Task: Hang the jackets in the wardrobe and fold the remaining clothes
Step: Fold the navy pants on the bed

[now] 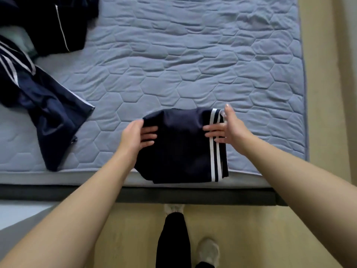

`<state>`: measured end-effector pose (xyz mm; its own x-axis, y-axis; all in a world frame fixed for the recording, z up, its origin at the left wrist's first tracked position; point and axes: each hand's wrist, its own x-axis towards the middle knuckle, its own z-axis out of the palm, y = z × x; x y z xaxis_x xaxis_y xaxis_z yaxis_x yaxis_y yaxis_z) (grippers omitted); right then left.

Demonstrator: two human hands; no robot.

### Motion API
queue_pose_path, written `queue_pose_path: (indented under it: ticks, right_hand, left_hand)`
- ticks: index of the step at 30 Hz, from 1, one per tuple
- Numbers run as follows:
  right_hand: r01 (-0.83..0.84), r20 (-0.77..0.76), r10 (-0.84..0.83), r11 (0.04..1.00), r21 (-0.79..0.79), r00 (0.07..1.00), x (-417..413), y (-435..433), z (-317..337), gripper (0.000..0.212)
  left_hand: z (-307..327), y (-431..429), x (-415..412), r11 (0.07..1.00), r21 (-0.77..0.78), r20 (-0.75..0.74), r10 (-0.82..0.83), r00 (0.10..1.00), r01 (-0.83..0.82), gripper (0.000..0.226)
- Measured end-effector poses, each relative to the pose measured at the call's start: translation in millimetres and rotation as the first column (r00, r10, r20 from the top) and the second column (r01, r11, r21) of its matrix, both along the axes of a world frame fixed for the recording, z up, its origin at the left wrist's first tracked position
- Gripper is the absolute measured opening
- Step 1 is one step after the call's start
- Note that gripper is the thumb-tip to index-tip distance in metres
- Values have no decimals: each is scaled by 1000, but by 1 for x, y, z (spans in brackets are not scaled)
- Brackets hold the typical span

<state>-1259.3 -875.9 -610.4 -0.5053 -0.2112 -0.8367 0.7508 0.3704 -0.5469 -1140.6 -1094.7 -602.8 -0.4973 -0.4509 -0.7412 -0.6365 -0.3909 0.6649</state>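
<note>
A folded navy garment with two white stripes [181,149] lies at the near edge of the blue quilted mattress [193,64]. My left hand [138,135] rests on its left side, fingers straight on the cloth and thumb at the upper left edge. On the striped right side, my right hand [225,128] touches the cloth with straight fingers. An unfolded navy garment with white stripes [44,105] sprawls at the left of the bed. A dark garment with thin white piping [52,26] lies at the far left corner.
The bed's dark frame [193,196] runs across below the mattress. Beige floor [326,93] lies to the right of the bed and under me, where my dark trouser legs and pale shoes [208,252] show. A pale cloth [21,41] peeks out under the left pile.
</note>
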Motion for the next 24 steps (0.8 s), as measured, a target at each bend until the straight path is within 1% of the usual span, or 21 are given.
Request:
queue_pose_path:
  ticks: [1, 2, 3, 4, 5, 6, 7, 8, 9, 11, 12, 14, 15, 17, 19, 22, 23, 24]
  right_hand:
    - [3, -96, 0, 999, 35, 995, -7, -6, -17, 43]
    - [-21, -228, 49, 992, 123, 972, -10, -10, -34, 47]
    - [-64, -355, 160, 961, 269, 921, -8, -10, -48, 55]
    - [-91, -421, 278, 907, 412, 863, -2, -7, -62, 62]
    - [-106, -437, 355, 861, 497, 826, 7, -3, -74, 67]
    - [-117, -411, 360, 852, 510, 837, 18, -1, -83, 71]
    - [-116, -367, 315, 873, 474, 875, 27, 2, -90, 72]
    - [-104, -321, 263, 893, 437, 910, 33, 3, -97, 68]
    - [-101, -288, 238, 901, 421, 928, 36, 3, -105, 60]
    - [-112, -267, 247, 893, 437, 932, 31, 0, -114, 42]
    - [-109, -276, 250, 890, 442, 928, 27, -1, -117, 36]
    - [-103, -301, 260, 886, 452, 918, 18, -1, -121, 34]
    - [-114, -293, 275, 878, 466, 916, 15, 0, -123, 35]
    - [-127, -269, 280, 872, 473, 921, 13, 1, -122, 34]
    - [-71, -279, 186, 924, 376, 942, 13, 1, -118, 30]
    - [8, -310, 50, 983, 182, 949, 8, -3, -111, 30]
    - [21, -310, 24, 990, 141, 950, 5, -4, -111, 32]
    - [16, -323, 31, 990, 141, 946, 3, -4, -114, 34]
  left_hand:
    - [-20, -4, -10, 997, -61, -24, -48, 999, 47, 19]
    - [-39, -6, -17, 983, -159, -13, -97, 995, 94, 27]
    - [-58, -9, -19, 949, -270, 52, -156, 986, 164, 40]
    - [-73, -9, -18, 900, -365, 148, -197, 969, 238, 54]
    - [-87, -10, -13, 866, -401, 237, -217, 947, 299, 67]
    - [-96, -8, -8, 865, -381, 287, -227, 931, 328, 78]
    - [-105, -6, -1, 881, -334, 303, -236, 923, 335, 84]
    - [-112, -4, 3, 894, -297, 302, -244, 922, 334, 85]
    - [-117, -3, 3, 904, -276, 294, -245, 924, 327, 79]
    - [-123, 0, -4, 917, -230, 263, -264, 928, 326, 59]
    - [-123, 1, -10, 907, -234, 252, -291, 923, 349, 48]
    - [-126, 0, -17, 875, -298, 253, -313, 915, 382, 29]
    - [-129, -1, -19, 872, -311, 256, -307, 917, 379, 25]
    - [-129, -2, -19, 886, -287, 281, -285, 916, 364, 27]
    - [-127, -3, -19, 912, -235, 268, -271, 924, 335, 30]
    - [-118, -3, -23, 957, -150, 132, -230, 964, 249, 42]
    - [-116, -3, -24, 965, -137, 99, -211, 973, 223, 44]
    - [-116, -2, -24, 964, -159, 87, -199, 976, 211, 44]
